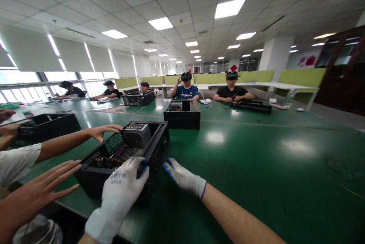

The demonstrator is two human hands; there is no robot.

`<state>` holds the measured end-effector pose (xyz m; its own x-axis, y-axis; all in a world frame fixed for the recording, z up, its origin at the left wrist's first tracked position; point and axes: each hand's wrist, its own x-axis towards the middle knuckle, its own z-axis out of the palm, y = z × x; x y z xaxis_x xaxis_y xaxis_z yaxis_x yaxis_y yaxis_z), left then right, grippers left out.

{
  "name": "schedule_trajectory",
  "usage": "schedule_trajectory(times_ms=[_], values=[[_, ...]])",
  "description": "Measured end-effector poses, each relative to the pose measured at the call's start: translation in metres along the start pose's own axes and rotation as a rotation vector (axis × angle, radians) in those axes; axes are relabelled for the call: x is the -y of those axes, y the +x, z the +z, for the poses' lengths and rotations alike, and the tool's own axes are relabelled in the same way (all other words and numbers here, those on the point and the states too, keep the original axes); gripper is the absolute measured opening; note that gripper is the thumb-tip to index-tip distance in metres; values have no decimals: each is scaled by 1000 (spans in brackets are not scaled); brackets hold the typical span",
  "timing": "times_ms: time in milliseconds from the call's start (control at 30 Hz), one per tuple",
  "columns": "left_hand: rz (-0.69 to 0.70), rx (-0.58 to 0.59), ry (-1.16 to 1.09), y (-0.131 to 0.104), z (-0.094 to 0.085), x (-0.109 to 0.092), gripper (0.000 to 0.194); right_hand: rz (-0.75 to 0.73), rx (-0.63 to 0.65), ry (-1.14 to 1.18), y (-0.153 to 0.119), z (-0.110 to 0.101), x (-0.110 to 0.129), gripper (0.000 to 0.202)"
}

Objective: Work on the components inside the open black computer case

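An open black computer case (94, 177) lies in front of me on the green table. Inside it are a grey power supply (137, 136) and a circuit board (127, 153) with a small purple part. My left hand (121, 183), in a white glove with blue fingers, curls over the near right rim of the case and grips it. To the right of the case, just above the tabletop, my right hand (185, 177) wears the same kind of glove. Its fingers stretch toward the side of the case, with nothing in them and a small gap between.
A co-worker's bare hands, one near (42, 190) and one far (105, 133), are at the case's left side. Further cases stand on the green table (256, 168): one ahead (182, 120), one at left (54, 126). Several people sit across, near a bottle (289, 99).
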<state>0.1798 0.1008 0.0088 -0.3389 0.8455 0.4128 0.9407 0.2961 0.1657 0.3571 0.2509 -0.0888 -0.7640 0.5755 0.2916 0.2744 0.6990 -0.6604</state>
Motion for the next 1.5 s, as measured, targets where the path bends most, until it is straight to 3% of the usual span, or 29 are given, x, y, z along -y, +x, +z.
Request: schedule_trajectory(times_ms=[100, 233, 433, 567, 733, 867, 1000, 1200, 1500], values=[[-23, -18, -6, 14, 5, 13, 31, 74, 45, 17, -26, -7, -21, 66], [-38, -48, 3, 36, 14, 32, 36, 209, 21, 39, -56, -31, -42, 66], [-114, -64, 45, 75, 23, 42, 43, 356, -29, 54, -87, -66, -51, 85], [-142, -67, 10, 84, 42, 15, 50, 371, -68, 70, -99, -77, -53, 80], [40, 72, -157, 45, 101, -48, 43, 422, -87, 27, -95, -89, -53, 80], [131, 196, -265, 17, 146, -86, 41, 472, -75, -52, -76, -104, -50, 86], [178, 265, -325, 18, 169, -102, 44, 497, -84, -164, -51, -124, -47, 89], [189, 280, -350, 24, 176, -106, 43, 480, -94, -434, 9, -160, -57, 85], [194, 360, -332, 22, 177, -110, 42, 416, -86, -784, 161, -192, -97, 86]])
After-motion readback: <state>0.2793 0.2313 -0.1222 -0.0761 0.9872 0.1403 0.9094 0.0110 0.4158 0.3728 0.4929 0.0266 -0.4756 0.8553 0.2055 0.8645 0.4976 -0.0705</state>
